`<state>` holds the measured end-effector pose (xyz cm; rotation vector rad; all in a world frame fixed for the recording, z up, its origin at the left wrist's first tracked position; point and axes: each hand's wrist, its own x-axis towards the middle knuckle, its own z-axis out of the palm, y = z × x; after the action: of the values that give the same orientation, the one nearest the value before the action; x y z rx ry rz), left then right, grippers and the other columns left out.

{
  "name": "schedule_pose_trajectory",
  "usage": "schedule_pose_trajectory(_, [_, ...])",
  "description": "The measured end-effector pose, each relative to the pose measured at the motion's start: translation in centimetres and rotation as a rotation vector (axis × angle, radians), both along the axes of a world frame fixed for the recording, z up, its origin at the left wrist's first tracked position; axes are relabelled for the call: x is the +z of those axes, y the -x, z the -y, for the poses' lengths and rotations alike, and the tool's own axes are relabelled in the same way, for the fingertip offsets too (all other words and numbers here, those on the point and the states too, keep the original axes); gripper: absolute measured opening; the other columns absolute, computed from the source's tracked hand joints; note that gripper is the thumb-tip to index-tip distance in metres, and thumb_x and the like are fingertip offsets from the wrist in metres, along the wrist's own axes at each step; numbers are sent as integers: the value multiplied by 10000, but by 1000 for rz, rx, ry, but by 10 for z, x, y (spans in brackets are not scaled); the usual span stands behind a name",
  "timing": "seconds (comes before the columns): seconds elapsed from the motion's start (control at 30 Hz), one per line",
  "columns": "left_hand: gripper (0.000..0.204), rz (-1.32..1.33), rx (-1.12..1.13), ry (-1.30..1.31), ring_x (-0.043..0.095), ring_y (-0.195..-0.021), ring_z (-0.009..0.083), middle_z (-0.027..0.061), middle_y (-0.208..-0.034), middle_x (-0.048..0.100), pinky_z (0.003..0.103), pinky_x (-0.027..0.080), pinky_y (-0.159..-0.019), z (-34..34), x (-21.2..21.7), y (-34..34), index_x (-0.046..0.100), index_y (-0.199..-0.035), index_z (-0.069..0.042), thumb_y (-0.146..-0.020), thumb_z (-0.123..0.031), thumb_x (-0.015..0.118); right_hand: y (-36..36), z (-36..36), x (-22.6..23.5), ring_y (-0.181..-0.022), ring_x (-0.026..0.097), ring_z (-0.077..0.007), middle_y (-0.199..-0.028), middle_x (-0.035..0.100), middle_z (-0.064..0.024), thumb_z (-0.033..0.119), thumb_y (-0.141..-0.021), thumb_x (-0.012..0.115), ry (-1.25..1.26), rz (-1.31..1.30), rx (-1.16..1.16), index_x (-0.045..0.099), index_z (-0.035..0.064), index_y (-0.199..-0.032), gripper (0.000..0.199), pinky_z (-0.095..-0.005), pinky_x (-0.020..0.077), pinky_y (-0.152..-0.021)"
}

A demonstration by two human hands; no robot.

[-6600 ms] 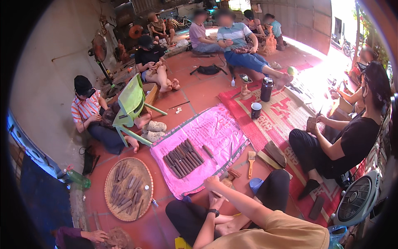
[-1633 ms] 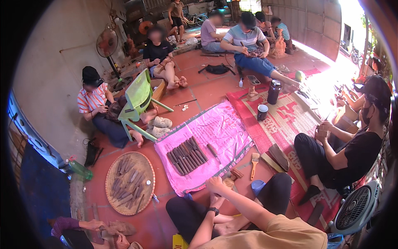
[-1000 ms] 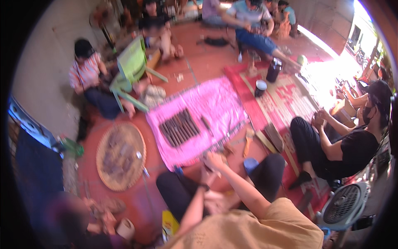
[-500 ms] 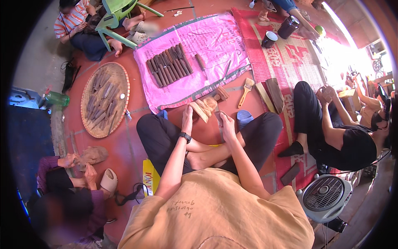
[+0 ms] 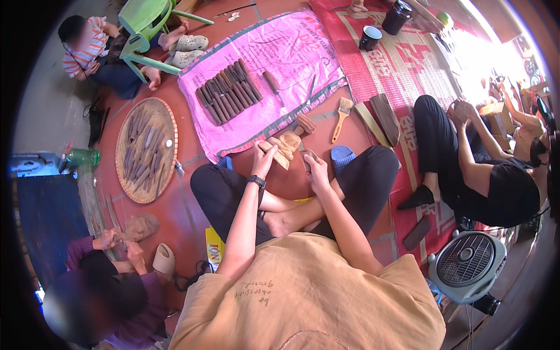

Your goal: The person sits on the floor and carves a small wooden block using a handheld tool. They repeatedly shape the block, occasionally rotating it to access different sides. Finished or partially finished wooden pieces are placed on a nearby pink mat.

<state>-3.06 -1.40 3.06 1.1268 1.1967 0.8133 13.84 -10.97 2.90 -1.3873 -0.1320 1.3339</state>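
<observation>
My left hand [image 5: 263,158] grips a light carved wooden piece [image 5: 283,148] with rounded, uneven shapes, held above the floor in front of my crossed legs. My right hand [image 5: 317,174] is closed around a small flat brown piece [image 5: 311,155], just right of the carving. I cannot make out what kind of thing that piece is. Just beyond the carving lies a brown wooden block [image 5: 304,124], partly over the edge of a pink sack sheet [image 5: 291,52]. To its right a flat paintbrush [image 5: 340,121] rests on the tiles.
Rows of wooden-handled tools [image 5: 228,93] lie on the pink sheet. More tools fill a round woven tray [image 5: 175,143] at left. Two wood boards [image 5: 385,119] lie by the red mat [image 5: 402,70]. Co-workers sit left and right. A fan [image 5: 468,262] stands at lower right.
The view has shifted slightly. My left hand's fingers have moved farther over the carved piece, which has turned a little. My right hand still holds the small brown piece beside it.
</observation>
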Motion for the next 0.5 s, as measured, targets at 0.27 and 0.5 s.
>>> schedule_pose_trajectory(0.27, [302,-190,139,-75,445,-705,124,47,-726,490,312,409,-677,18,-7,1,490,-857,-15,-950,-302,506,0,1,5,-470,420,-47,-601,492,48,172,-882,617,-6,-17,-24,579,92,-773,140,-199,319,-434])
schedule_pose_trajectory(0.5, [240,-396,57,-253,519,-649,130,53,-702,573,322,423,-617,19,20,-2,570,-834,-8,-924,-230,560,-4,0,0,-476,399,-47,-621,493,40,160,-895,602,69,9,-84,596,83,-803,121,-208,315,-448])
